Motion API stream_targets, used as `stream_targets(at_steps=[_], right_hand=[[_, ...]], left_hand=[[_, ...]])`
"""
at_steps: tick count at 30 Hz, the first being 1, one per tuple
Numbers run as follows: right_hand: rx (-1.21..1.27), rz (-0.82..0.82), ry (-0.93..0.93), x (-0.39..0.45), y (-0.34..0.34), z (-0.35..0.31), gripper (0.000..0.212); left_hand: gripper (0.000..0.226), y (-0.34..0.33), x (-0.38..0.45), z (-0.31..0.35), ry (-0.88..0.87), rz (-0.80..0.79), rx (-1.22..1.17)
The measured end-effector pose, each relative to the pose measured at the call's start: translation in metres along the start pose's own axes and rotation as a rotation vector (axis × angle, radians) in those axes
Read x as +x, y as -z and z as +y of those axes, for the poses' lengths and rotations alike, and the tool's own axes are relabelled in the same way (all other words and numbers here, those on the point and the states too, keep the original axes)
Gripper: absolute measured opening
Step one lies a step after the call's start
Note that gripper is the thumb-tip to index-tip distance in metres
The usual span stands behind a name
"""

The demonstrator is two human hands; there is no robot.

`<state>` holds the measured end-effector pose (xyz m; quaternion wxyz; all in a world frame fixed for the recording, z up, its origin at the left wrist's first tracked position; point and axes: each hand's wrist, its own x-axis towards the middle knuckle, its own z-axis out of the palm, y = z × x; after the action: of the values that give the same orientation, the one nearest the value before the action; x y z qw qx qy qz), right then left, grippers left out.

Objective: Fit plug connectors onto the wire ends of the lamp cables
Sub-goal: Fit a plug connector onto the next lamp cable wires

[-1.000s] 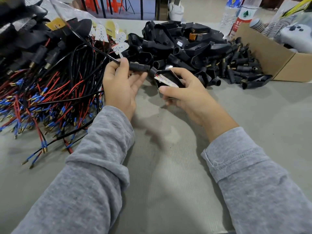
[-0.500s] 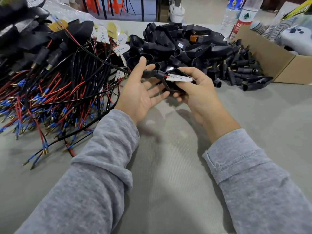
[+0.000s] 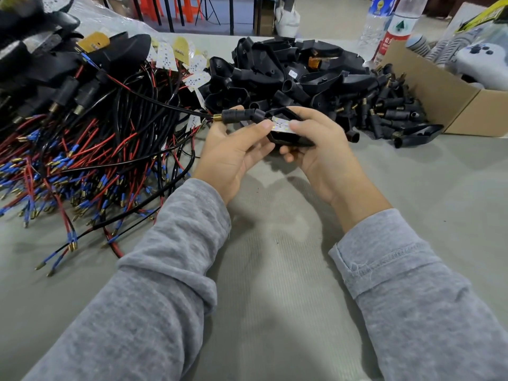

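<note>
My right hand [image 3: 320, 149] grips a black lamp housing [image 3: 288, 140] with a small white LED board [image 3: 281, 125] lying in it. My left hand [image 3: 233, 149] holds the housing's black stem [image 3: 236, 116] with its brass threaded end, and its fingertip presses on the LED board. A black cable [image 3: 154, 101] runs from the stem's brass end up to the left into the pile. A heap of black cables with red and blue wire ends [image 3: 82, 166] lies on the left of the grey table [image 3: 275, 270].
A pile of empty black housings [image 3: 288, 70] sits behind my hands, with small black stems [image 3: 390, 114] to its right. A cardboard box [image 3: 439, 97] stands at the right. Two plastic bottles [image 3: 384, 26] stand behind. Loose LED boards [image 3: 170, 56] lie on the cable heap.
My left hand has closed from an open palm onto the stem and LED board. The stem now sits joined to the housing, and both hands have drawn slightly nearer to me.
</note>
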<state>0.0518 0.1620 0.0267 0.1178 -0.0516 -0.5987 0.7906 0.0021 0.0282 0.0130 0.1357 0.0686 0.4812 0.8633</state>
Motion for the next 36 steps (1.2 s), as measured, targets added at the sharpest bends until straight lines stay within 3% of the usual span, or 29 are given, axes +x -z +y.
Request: stream_targets(at_steps=[3, 7, 11, 15, 18, 25, 31, 33, 36], right_hand=[[-0.09, 0.028, 0.058, -0.001, -0.001, 0.003, 0.027], [-0.066, 0.06, 0.066, 0.0, 0.001, 0.004, 0.028], [-0.083, 0.066, 0.079, 0.001, 0.0, 0.006, 0.026], [-0.106, 0.1, 0.065, 0.002, 0.002, 0.006, 0.027], [-0.112, 0.126, 0.053, 0.003, 0.003, 0.007, 0.029], [-0.165, 0.063, 0.063, 0.001, 0.001, 0.008, 0.034], [-0.126, 0.071, 0.035, 0.001, -0.002, 0.01, 0.021], [-0.035, 0.049, 0.011, 0.002, -0.002, 0.01, 0.012], [0.02, 0.067, -0.034, 0.002, -0.005, 0.013, 0.013]], left_hand=[[0.048, -0.003, -0.001, 0.001, -0.012, 0.045, 0.03], [0.035, -0.002, -0.002, 0.001, -0.028, 0.059, 0.046], [0.052, -0.002, -0.002, 0.0, -0.033, 0.069, 0.077], [0.043, -0.001, 0.0, -0.003, -0.024, 0.066, 0.088], [0.056, -0.001, -0.001, -0.003, -0.019, 0.045, 0.099], [0.064, 0.0, 0.003, -0.008, -0.06, 0.122, 0.142], [0.068, 0.002, 0.006, -0.009, -0.052, 0.133, 0.091], [0.061, 0.001, 0.005, -0.009, -0.047, 0.1, 0.052], [0.032, -0.005, 0.003, -0.007, 0.003, 0.078, 0.137]])
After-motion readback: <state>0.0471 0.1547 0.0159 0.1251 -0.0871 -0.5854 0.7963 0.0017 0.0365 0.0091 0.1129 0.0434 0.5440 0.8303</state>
